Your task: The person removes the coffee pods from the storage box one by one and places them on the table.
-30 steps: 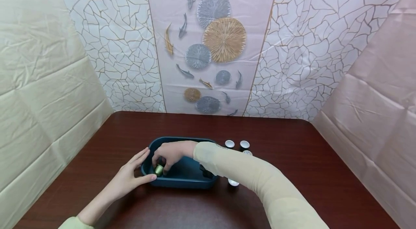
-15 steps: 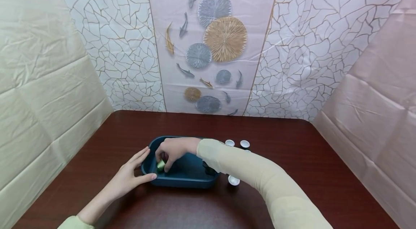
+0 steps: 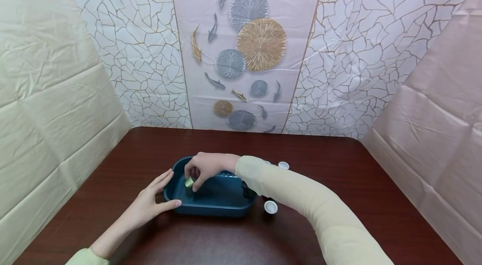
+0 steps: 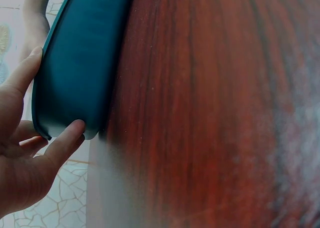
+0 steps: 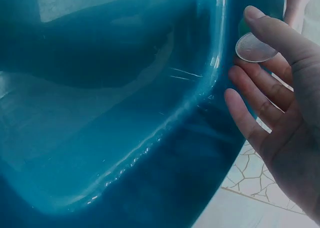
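My right hand [image 3: 208,166] pinches a small green coffee capsule [image 3: 189,182] between thumb and fingers, over the left part of a dark blue oblong tray [image 3: 211,211]. In the right wrist view the capsule's round silver lid [image 5: 255,48] faces the camera, with a bit of green body behind the thumb. Fairly straight fingers of my left hand [image 3: 152,200] touch the tray's left end, the thumb at its front corner. The left wrist view shows this hand [image 4: 25,168] spread around the end of the tray [image 4: 82,62].
Right of the tray, a white-topped cup-like piece [image 3: 270,207] stands in front of my right forearm and another [image 3: 283,165] behind it. The sleeve [image 3: 301,200] hides part of that area. A patterned cloth [image 3: 233,127] hangs at the table's [image 3: 158,143] far edge.
My right hand has lifted the green capsule from the tray's left end, moving up and slightly right. The left hand stays at the tray.
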